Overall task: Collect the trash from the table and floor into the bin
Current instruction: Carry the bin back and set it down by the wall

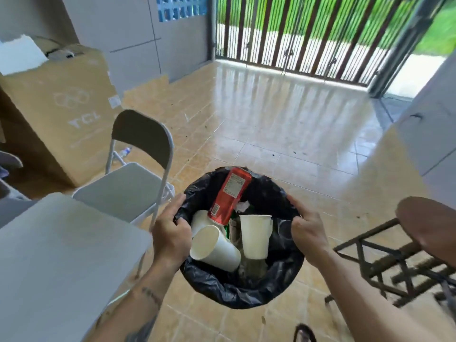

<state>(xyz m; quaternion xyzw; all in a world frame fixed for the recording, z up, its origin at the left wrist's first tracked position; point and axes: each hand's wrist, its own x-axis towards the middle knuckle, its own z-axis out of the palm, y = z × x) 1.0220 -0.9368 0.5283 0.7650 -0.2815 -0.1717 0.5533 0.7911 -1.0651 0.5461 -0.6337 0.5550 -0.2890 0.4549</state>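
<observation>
A round bin lined with a black bag [237, 290] hangs in front of me above the tiled floor. My left hand [171, 230] grips its left rim and my right hand [309, 233] grips its right rim. Inside stand a red can-shaped container [230, 196], two white paper cups [214, 248] [255, 235], a crumpled scrap of paper [243, 206] and some dark green packaging. A small plastic bottle [124, 151] lies on the floor behind the chair.
A white table [56, 255] fills the lower left, with a grey folding chair [133, 178] beside it. A big cardboard box [61, 112] stands at the left wall. A dark metal stool [399, 255] is at the right. A barred gate [308, 38] closes the far end.
</observation>
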